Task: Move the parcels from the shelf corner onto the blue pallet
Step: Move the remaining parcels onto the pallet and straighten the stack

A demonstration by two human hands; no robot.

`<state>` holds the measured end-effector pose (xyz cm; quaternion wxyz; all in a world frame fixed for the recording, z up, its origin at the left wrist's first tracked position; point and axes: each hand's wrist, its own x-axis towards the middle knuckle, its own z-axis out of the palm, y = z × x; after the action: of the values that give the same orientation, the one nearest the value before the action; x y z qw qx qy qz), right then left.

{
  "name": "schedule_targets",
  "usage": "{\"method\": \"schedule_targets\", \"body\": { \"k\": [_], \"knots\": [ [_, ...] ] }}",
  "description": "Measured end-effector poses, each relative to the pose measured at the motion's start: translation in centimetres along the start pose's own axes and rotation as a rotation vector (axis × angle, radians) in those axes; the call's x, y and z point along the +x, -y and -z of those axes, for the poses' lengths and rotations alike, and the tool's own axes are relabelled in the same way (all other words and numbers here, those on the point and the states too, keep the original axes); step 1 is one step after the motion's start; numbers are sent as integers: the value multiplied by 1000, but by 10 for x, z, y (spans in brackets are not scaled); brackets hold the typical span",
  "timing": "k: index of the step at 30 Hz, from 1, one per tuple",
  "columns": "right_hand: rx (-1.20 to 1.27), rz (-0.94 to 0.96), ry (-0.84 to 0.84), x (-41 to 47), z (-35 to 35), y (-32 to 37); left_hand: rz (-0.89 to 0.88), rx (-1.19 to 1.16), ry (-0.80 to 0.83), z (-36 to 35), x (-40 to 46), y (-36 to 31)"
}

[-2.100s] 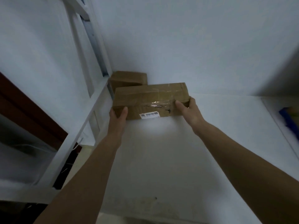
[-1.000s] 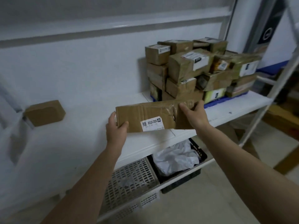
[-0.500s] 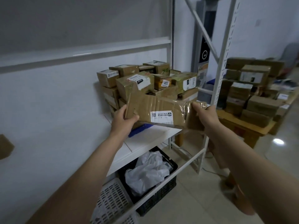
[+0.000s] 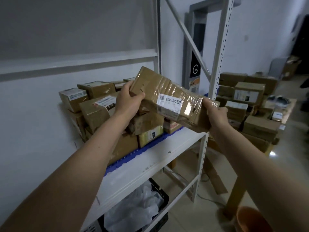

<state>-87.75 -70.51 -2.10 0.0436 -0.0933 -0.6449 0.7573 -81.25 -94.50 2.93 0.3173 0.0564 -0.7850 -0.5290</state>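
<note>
The blue pallet [image 4: 147,147] sits on the shelf [image 4: 150,166], piled with boxes [image 4: 98,104], directly below the long parcel [image 4: 173,101]. Its axis slopes down rightward; left hand [image 4: 128,99] and right hand [image 4: 215,113] each clasp one end in a grip.
</note>
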Motion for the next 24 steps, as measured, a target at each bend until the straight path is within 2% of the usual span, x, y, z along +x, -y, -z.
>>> {"method": "schedule_targets", "body": {
  "k": [3, 7, 12, 24],
  "knots": [
    [44, 29, 67, 36, -13, 17, -32, -10, -9, -22, 48, 3],
    [77, 56, 126, 78, -30, 40, -47, 100, -39, -49, 118, 3],
    [42, 96, 57, 123, -48, 55, -16, 140, 83, -81, 186, 12],
    [-250, 339, -63, 232, -99, 67, 128, 169, 139, -153, 309, 46]
  ]
}}
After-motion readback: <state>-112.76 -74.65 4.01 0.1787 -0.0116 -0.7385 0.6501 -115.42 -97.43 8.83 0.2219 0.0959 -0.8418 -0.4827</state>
